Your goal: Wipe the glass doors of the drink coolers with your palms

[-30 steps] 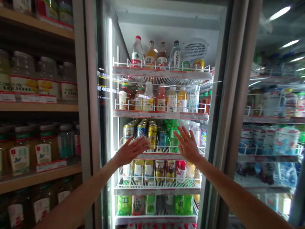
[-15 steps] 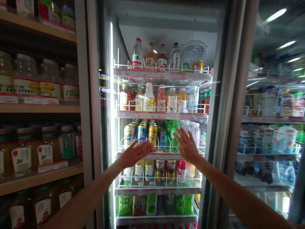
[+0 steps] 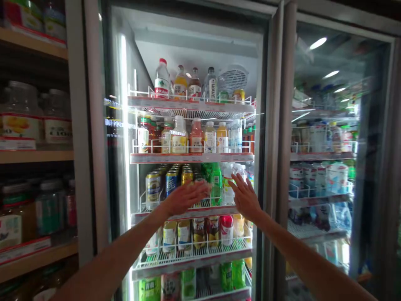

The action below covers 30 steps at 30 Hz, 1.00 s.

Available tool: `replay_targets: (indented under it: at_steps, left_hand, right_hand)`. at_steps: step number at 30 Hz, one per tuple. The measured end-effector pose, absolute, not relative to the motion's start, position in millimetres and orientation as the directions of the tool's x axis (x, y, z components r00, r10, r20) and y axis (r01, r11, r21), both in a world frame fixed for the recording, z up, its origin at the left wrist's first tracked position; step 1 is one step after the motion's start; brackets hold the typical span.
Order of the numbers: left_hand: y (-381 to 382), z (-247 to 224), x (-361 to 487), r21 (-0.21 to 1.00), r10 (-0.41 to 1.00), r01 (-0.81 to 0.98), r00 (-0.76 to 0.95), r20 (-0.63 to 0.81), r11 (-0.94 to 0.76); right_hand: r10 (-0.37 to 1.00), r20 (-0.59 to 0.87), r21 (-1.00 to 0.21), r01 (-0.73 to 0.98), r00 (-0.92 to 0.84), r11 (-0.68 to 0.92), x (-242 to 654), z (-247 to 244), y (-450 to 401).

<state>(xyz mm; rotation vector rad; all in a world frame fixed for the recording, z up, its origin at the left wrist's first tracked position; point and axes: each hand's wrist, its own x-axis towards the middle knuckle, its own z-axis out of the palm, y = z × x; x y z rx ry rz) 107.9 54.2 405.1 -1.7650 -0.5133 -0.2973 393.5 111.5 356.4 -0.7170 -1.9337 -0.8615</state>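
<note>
Both arms reach forward before a lit drinks fridge with a glass door (image 3: pixel 188 46). My left hand (image 3: pixel 187 196) is held flat, palm down, its fingers stretched to the right and slightly blurred. It hides part of the third shelf, where gold and blue cans (image 3: pixel 172 182) stand. My right hand (image 3: pixel 246 197) is raised with the fingers apart, in front of clear bottles (image 3: pixel 228 179). Between the two hands a green bottle (image 3: pixel 216 184) shows. Neither hand holds anything; whether either touches the glass I cannot tell.
Upper fridge shelves carry juice bottles (image 3: pixel 196 138) and a water bottle (image 3: pixel 162 80). More cans (image 3: pixel 199 234) stand below. At left is an open wooden shelf (image 3: pixel 34 156) with bottles. A second glass-door fridge (image 3: pixel 326 155) stands at right, beyond the metal frame (image 3: pixel 283 125).
The view has swung to the right, so the fridge sits further left and more of the right-hand fridge shows. My hands keep nearly the same pose, the left shifted slightly right.
</note>
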Motion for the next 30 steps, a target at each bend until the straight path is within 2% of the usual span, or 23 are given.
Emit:
replay_targets:
  at_steps: [1,3,5,6,7,10,12,13,14,15,16,18,20,22,24,26,28,30]
  left_hand:
    - [56.0,421.3,106.9,-0.797,0.173,0.589,0.806,0.566,-0.136]
    - [60.4,455.4,106.8,-0.592,0.115,0.806,0.59,0.799,-0.025]
    - [65.5,472.4,113.8,-0.446,0.07,0.895,0.444,0.893,0.014]
    - [67.9,470.1,120.2,-0.457,0.077,0.889,0.455,0.887,0.006]
    - [69.9,460.8,127.7,-0.522,0.1,0.853,0.521,0.848,-0.017]
    - [73.8,412.6,149.4,-0.79,0.181,0.592,0.804,0.566,-0.159]
    - [75.6,393.2,156.1,-0.879,0.188,0.403,0.913,0.363,-0.257]
    - [76.7,393.9,156.6,-0.89,0.187,0.359,0.93,0.317,-0.28]
    - [78.0,401.7,155.7,-0.886,0.188,0.372,0.925,0.329,-0.279]
    - [79.5,415.4,154.0,-0.86,0.19,0.444,0.894,0.406,-0.252]
    - [81.1,432.3,152.4,-0.803,0.189,0.558,0.828,0.527,-0.207]
    - [84.1,464.1,152.1,-0.616,0.154,0.781,0.625,0.766,-0.107]
    - [86.4,476.0,158.2,-0.503,0.108,0.862,0.506,0.856,-0.057]
    - [87.6,461.8,169.1,-0.579,0.097,0.813,0.583,0.807,-0.063]
    - [87.8,434.0,179.9,-0.718,0.109,0.69,0.724,0.681,-0.094]
    - [88.2,415.1,185.7,-0.8,0.129,0.587,0.809,0.573,-0.124]
    - [89.7,420.4,185.6,-0.799,0.145,0.588,0.807,0.572,-0.125]
    - [92.4,447.2,183.1,-0.687,0.136,0.722,0.691,0.71,-0.082]
  right_hand:
    - [0.149,0.888,0.276,0.764,-0.436,0.583,396.8,357.0,112.0]
    - [0.162,0.905,0.243,0.791,-0.393,0.561,402.7,359.0,114.1]
    - [0.179,0.92,0.204,0.814,-0.35,0.545,407.3,360.0,116.8]
    - [0.186,0.924,0.188,0.819,-0.335,0.542,408.9,359.7,118.0]
    - [0.192,0.926,0.177,0.821,-0.326,0.542,410.2,358.8,119.1]
    - [0.194,0.922,0.178,0.812,-0.335,0.556,412.9,354.9,120.3]
    - [0.186,0.918,0.192,0.803,-0.35,0.564,414.8,353.8,120.1]
    - [0.181,0.918,0.196,0.801,-0.352,0.565,416.0,354.1,120.0]
    - [0.176,0.92,0.196,0.802,-0.35,0.565,417.4,355.0,120.1]
    - [0.171,0.924,0.194,0.803,-0.343,0.563,419.0,356.3,120.3]
    - [0.168,0.928,0.188,0.806,-0.334,0.562,420.7,357.7,120.7]
    - [0.169,0.934,0.172,0.809,-0.316,0.562,424.0,359.9,121.6]
    - [0.173,0.937,0.159,0.809,-0.304,0.566,426.3,360.2,122.4]
    - [0.171,0.935,0.163,0.805,-0.31,0.57,427.5,358.5,122.8]
    - [0.168,0.928,0.183,0.799,-0.334,0.573,427.8,356.3,123.0]
    - [0.171,0.918,0.201,0.791,-0.358,0.578,428.1,355.5,123.6]
    - [0.178,0.916,0.198,0.789,-0.361,0.581,428.7,357.4,124.9]
    - [0.174,0.926,0.179,0.794,-0.336,0.581,430.0,361.6,127.0]
